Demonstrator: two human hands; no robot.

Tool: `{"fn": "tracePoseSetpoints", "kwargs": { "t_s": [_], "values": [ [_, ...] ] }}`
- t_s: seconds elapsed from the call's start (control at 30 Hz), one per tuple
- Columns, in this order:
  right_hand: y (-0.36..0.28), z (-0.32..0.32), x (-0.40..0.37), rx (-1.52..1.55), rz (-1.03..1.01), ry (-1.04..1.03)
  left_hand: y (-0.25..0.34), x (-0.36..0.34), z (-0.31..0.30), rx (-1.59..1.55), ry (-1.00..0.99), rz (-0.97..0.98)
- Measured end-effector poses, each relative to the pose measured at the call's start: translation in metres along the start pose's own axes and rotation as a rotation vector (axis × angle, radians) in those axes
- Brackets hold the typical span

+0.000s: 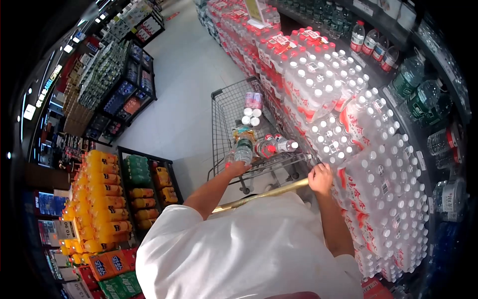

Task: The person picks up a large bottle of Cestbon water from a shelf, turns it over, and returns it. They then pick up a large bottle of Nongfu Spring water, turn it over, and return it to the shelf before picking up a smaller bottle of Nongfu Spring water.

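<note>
My left hand (238, 169) reaches over the near end of the wire shopping cart (223, 92) and is closed around the near end of a clear water bottle with a green label (243, 144); its fingertips are partly hidden. My right hand (321, 178) is wrapped round the right end of the yellow cart handle (284, 189). Inside the cart, to the right of the green-labelled bottle, lie red-capped bottles (266, 148) and a white-capped bottle (287, 145). Farther in are pink-labelled containers with white lids (252, 108) and a yellowish packet (243, 133).
Shrink-wrapped packs of white-capped water bottles (323, 84) are stacked close along the cart's right side. Shelves with large green-tinted jugs (409, 77) stand behind them. On the left are orange drink bottles (105, 187) and a dark display rack (132, 84). Pale floor (174, 74) runs ahead.
</note>
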State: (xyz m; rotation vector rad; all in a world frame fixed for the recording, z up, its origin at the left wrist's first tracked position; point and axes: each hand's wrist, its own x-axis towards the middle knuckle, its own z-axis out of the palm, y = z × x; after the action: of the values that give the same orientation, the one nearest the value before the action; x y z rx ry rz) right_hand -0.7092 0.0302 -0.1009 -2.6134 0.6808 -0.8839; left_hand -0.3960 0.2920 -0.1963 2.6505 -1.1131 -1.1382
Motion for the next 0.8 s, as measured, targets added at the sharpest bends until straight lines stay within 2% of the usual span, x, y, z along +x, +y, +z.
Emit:
{"fn": "tracePoseSetpoints", "kwargs": {
  "t_s": [0.07, 0.13, 0.23, 0.3, 0.37, 0.4, 0.47, 0.53, 0.6, 0.67, 0.73, 0.8],
  "values": [
    [0.005, -0.002, -0.003, 0.019, 0.021, 0.007, 0.014, -0.019, -0.017, -0.052, -0.016, -0.001],
    [0.007, -0.005, -0.004, 0.081, 0.076, 0.011, 0.033, -0.034, -0.046, -0.050, -0.139, -0.033],
    [0.006, -0.013, -0.002, 0.182, 0.140, 0.040, 0.061, -0.059, -0.086, -0.062, -0.055, 0.091],
    [0.008, -0.012, -0.004, 0.260, 0.190, 0.051, 0.069, -0.053, -0.104, -0.233, 0.076, 0.022],
    [0.011, -0.007, -0.008, 0.545, 0.414, 0.051, 0.100, -0.069, -0.129, -0.151, 0.095, 0.102],
    [0.015, -0.007, -0.009, 0.687, 0.527, 0.049, 0.123, -0.084, -0.149, -0.110, 0.104, 0.142],
    [0.015, -0.019, -0.008, 0.687, 0.515, 0.109, 0.170, -0.138, -0.201, -0.295, 0.122, 0.138],
    [0.013, -0.030, -0.005, 0.653, 0.476, 0.165, 0.206, -0.196, -0.249, -0.360, -0.026, 0.269],
    [0.008, -0.037, 0.002, 0.661, 0.527, 0.164, 0.244, -0.260, -0.290, -0.638, -0.042, 0.371],
    [-0.001, -0.028, 0.015, 1.061, 0.623, 0.205, 0.241, -0.274, -0.339, -0.907, -0.047, 0.483],
    [-0.006, -0.027, 0.032, 1.506, 0.806, 0.106, 0.254, -0.277, -0.371, -1.207, -0.053, 0.620],
    [-0.015, -0.038, 0.052, 2.172, 0.916, -0.077, 0.264, -0.274, -0.390, -1.370, -0.258, 0.737]
  ]
}}
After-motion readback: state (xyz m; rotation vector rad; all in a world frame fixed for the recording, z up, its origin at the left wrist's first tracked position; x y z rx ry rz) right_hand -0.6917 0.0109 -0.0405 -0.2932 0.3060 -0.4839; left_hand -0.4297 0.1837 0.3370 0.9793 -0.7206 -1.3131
